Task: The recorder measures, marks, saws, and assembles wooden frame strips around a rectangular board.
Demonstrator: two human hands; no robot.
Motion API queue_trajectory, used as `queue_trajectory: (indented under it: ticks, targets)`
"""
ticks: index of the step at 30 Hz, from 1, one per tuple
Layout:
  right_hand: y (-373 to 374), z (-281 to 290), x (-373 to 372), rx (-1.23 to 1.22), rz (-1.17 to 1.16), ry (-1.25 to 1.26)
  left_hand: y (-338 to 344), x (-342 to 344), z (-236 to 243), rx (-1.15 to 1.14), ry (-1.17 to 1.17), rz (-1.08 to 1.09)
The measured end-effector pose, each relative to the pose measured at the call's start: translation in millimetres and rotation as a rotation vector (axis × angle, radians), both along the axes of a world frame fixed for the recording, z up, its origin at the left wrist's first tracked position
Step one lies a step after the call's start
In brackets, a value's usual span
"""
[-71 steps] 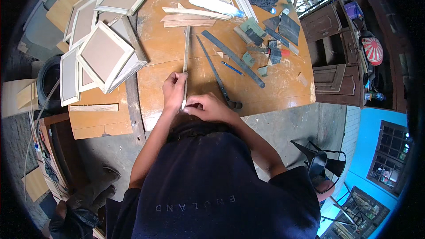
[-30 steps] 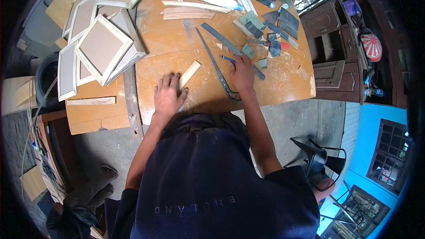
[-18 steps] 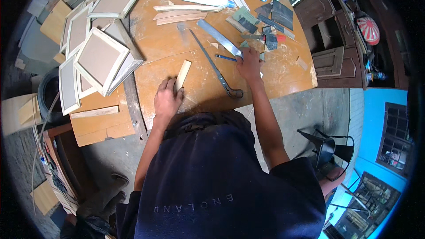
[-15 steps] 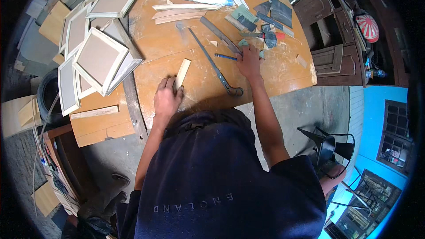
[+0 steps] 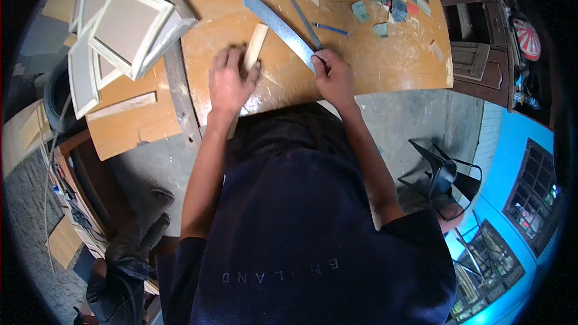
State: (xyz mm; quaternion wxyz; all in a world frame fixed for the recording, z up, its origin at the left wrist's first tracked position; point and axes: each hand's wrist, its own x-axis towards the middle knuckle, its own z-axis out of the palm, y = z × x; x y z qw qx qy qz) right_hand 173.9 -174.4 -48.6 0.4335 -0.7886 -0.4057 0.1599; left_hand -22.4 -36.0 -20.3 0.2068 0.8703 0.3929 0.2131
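Observation:
My left hand (image 5: 232,81) rests on the table with its fingers curled, a short pale wood strip (image 5: 257,45) held between thumb and fingers. In my right hand (image 5: 333,78) is the near end of a long steel ruler (image 5: 280,29), pinched between thumb and fingers. The ruler slants away to the far left, its far end beyond the wood strip. A thin dark saw-like tool (image 5: 295,6) lies on the table to the right of the ruler; its handle end is hidden by my right hand. Just past that hand lies a blue pencil (image 5: 331,29).
Wooden frames with panels (image 5: 129,30) are stacked at the left. Green sandpaper pieces (image 5: 360,12) and dark scraps (image 5: 397,9) lie at the far right. A loose wood strip (image 5: 123,105) is near the left edge. A black chair (image 5: 445,171) stands on the floor at right.
My right hand has picked up the steel ruler and brought it left and nearer, beside the wood strip. My left hand still holds the strip. The view has shifted toward the near side.

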Motion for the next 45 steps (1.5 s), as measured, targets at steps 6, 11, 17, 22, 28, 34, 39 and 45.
queue_trajectory:
  ticks: [6,11,17,22,28,34,39,45]
  targets:
    - [7,18,-26,-0.066,0.015,0.002,26,6,12,-0.323,-0.070,0.055]
    - [9,34,-43,-0.144,0.005,-0.013,18,12,8,-0.375,-0.107,-0.008]
    - [22,34,-66,-0.139,0.011,-0.091,13,8,-3,-0.382,-0.075,0.008]
    - [17,34,-52,-0.213,0.026,-0.059,30,15,10,-0.427,-0.032,-0.013]
    - [23,26,-44,-0.217,0.034,-0.091,61,23,21,-0.259,0.196,-0.111]
    - [28,24,-46,-0.275,0.034,-0.062,69,23,14,-0.126,0.288,-0.158]
    - [31,22,-43,-0.205,0.095,-0.177,70,21,14,-0.167,0.298,-0.181]
    - [30,16,-42,-0.215,0.104,-0.246,68,18,11,-0.154,0.311,-0.182]
